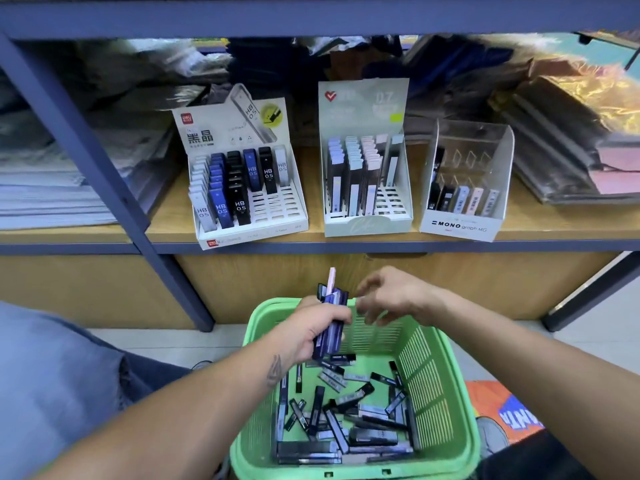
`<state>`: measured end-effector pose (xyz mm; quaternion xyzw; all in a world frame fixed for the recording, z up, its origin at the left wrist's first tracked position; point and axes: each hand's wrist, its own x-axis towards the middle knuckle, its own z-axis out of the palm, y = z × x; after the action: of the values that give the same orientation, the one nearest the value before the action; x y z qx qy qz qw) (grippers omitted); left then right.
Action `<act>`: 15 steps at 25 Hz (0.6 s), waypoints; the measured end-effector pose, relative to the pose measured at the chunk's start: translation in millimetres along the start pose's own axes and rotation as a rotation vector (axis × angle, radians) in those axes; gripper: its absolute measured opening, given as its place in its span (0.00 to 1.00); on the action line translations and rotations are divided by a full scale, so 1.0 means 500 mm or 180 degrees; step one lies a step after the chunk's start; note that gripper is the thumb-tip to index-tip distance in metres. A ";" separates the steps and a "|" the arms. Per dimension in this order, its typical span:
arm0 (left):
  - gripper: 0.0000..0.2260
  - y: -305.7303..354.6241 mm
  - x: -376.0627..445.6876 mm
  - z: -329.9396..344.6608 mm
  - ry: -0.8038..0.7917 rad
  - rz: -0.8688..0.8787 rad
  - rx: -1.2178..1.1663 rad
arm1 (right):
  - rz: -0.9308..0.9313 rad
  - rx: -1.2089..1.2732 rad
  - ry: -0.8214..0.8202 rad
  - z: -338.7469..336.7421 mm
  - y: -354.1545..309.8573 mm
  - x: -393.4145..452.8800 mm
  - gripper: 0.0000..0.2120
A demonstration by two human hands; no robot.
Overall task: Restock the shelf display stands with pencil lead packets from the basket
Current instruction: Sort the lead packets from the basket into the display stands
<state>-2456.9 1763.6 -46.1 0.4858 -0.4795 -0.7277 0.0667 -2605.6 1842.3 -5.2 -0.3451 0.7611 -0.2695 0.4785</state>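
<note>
A green plastic basket (436, 386) on the floor holds several loose pencil lead packets (346, 420). My left hand (311, 332) grips a bundle of blue and dark packets (331, 322) upright above the basket's far rim, a pink one sticking out on top. My right hand (391, 294) hovers just right of the bundle with loosely curled fingers, holding nothing. Three display stands sit on the shelf above: a white HB 0.5 stand (273, 220) at left, a pale green 0.7 stand (367, 223) in the middle, and a MONO graph stand (460, 226) at right.
The wooden shelf (173, 220) carries stacks of paper at left and dark folders at right. A blue metal upright (104, 181) slants down on the left. An orange printed bag (502, 410) lies on the floor right of the basket.
</note>
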 end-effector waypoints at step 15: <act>0.11 0.202 -0.060 -0.064 -0.0839 -0.0052 0.1506 | -0.0856 0.1932 0.0173 -0.101 -0.097 -0.030 0.09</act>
<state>-2454.1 1706.6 47.9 0.3928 -0.6369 -0.6529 -0.1175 -2634.2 1828.2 59.2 -0.2769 0.6062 -0.5538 0.4992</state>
